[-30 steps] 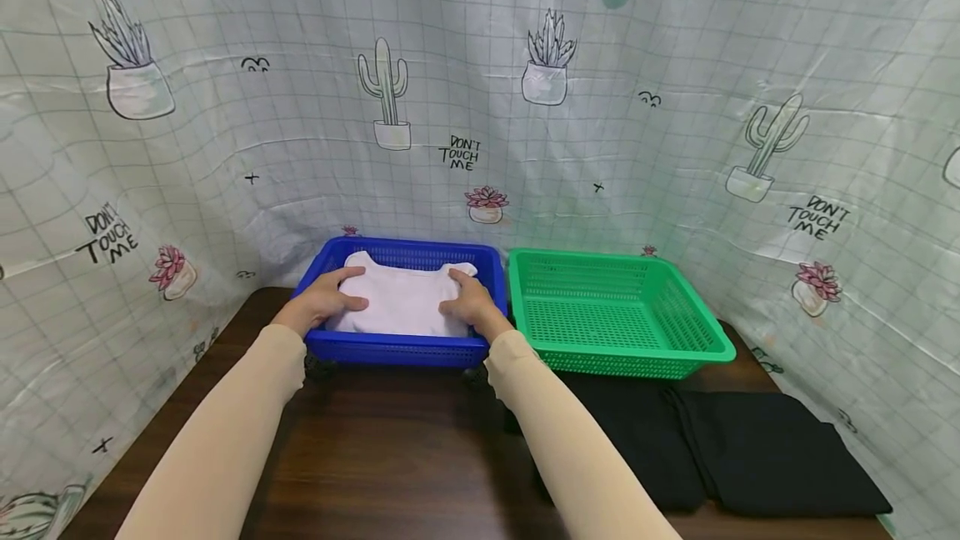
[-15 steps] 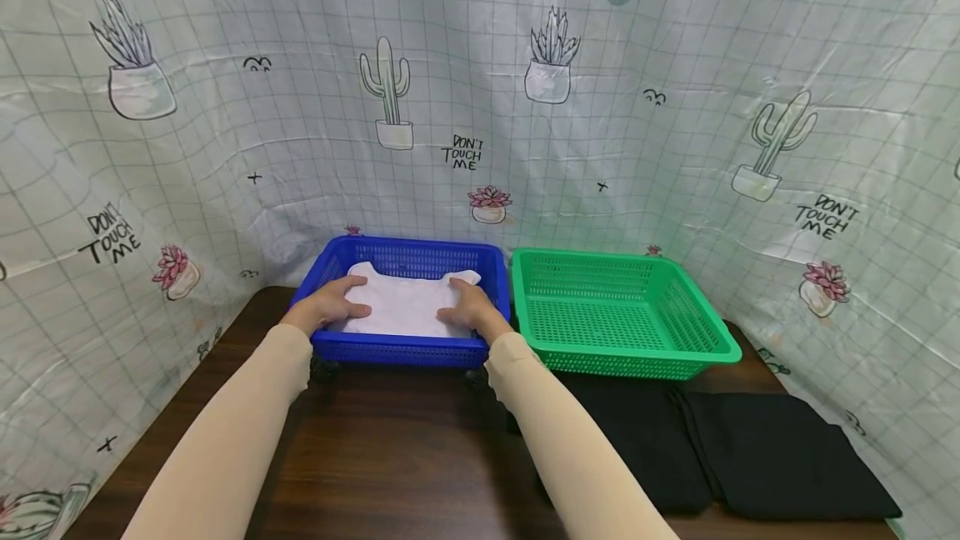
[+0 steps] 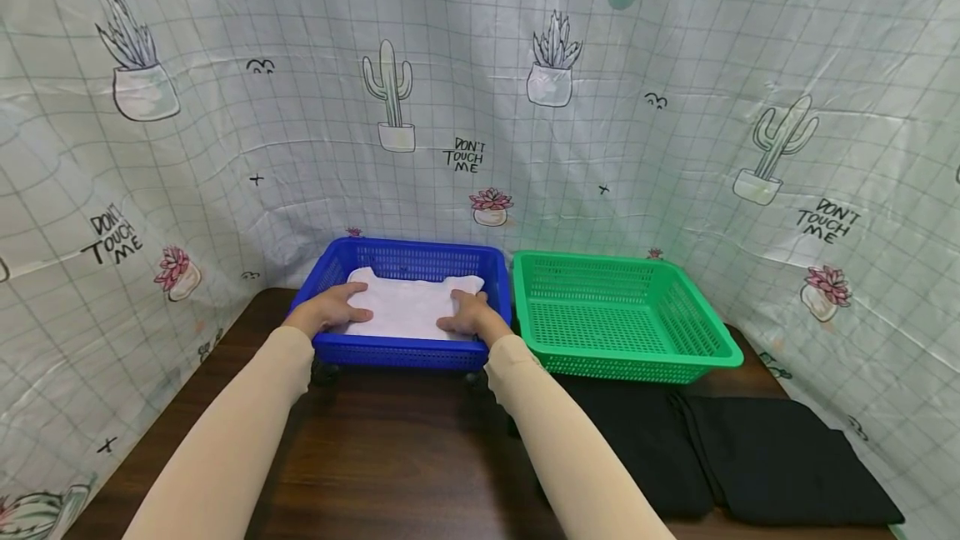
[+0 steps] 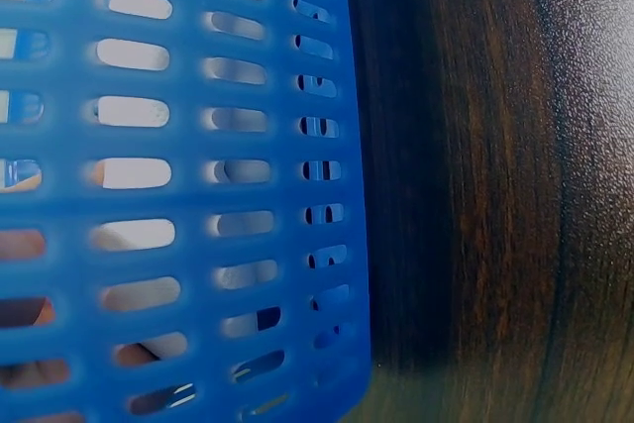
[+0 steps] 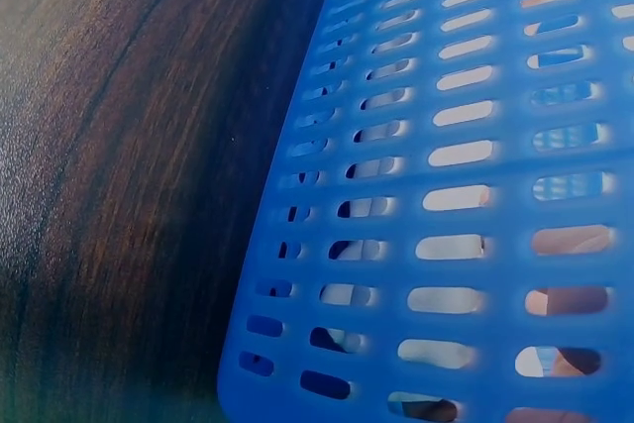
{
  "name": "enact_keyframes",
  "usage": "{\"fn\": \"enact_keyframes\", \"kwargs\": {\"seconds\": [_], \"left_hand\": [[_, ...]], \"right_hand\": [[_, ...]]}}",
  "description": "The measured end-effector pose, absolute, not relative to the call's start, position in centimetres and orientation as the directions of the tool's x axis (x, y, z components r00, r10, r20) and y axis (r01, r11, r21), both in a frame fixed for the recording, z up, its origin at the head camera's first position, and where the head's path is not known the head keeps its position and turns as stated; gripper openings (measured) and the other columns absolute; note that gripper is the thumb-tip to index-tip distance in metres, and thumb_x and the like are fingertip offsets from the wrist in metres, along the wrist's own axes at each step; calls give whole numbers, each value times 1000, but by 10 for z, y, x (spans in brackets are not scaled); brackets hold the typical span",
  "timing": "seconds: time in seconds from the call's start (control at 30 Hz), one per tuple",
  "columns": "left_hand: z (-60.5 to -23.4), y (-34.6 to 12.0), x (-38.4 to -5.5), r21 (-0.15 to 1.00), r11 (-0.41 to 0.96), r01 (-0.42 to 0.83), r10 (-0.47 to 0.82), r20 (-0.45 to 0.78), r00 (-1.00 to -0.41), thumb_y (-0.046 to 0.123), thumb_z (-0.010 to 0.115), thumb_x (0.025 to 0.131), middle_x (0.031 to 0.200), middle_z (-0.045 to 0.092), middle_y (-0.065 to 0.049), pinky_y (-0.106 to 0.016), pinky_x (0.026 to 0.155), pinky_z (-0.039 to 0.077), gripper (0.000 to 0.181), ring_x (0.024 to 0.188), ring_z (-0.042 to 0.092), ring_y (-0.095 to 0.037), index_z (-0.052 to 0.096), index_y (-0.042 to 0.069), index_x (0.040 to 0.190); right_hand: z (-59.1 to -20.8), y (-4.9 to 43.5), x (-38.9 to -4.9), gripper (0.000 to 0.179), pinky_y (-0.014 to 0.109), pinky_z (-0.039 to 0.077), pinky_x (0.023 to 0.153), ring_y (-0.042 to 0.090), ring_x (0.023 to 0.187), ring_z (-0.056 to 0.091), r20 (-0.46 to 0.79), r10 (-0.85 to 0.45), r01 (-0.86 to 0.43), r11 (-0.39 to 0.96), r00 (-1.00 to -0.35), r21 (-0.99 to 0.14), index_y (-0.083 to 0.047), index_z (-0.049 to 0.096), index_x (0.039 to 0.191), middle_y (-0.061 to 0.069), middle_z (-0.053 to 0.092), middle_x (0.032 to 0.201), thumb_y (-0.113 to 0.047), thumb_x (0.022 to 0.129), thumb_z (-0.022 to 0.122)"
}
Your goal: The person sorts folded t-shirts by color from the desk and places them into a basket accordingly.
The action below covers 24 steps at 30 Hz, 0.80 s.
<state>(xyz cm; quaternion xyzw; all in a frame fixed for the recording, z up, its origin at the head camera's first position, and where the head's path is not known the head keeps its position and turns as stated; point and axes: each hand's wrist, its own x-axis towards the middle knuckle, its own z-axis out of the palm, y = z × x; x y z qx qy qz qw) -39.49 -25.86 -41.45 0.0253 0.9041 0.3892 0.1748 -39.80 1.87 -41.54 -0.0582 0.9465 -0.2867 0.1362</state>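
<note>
Now the white cloth sits lower in the blue basket than it did a second ago. Its top edge has sunk down away from the basket's back rim. The basket stands near the back left corner of the counter. The left hand touches the cloth's left side, and the right hand touches its right side. Each grip looks wide, with the thumb and first finger set apart on the white cloth. The other fingers are hard to see, so one cannot tell if they hook under it. Both wrist views show just bits of white and skin through the basket's slots.

The drop seems to mean that the cloth is almost laid down, but the hands have not let go of it yet.

Just beside it, toward the back right corner, is the green basket. Black folded cloth lies by the counter's front right corner.
</note>
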Motion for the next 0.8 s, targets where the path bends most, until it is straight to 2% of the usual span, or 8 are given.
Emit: {"fn": "enact_keyframes", "kwargs": {"seconds": [0.33,0.57,0.8], "left_hand": [[-412,-256,-391,688,721,-80,178,-296,-939,19,66,106,170,16,-36,-67,127,13,74,157,12,-55,27,-1,166],[-411,-255,-391,673,735,-78,179,-304,-936,21,67,106,169,16,-36,-67,126,14,74,157,13,-55,28,0,166],[-411,-256,-392,644,762,-72,178,-315,-932,24,67,105,170,16,-36,-67,126,16,76,157,14,-56,27,1,166]], "right_hand": [[-414,20,-400,76,56,29,126,40,159,19,-263,-213,-50,856,-941,-515,-9,39,165,27,28,169,-39,102,69],[-413,21,-400,75,52,25,128,36,162,21,-261,-245,-99,878,-934,-468,-7,39,165,22,30,171,-40,103,66],[-415,21,-402,74,48,25,129,34,160,28,-260,-260,-101,860,-930,-500,-6,39,164,18,35,170,-37,103,68]]}}
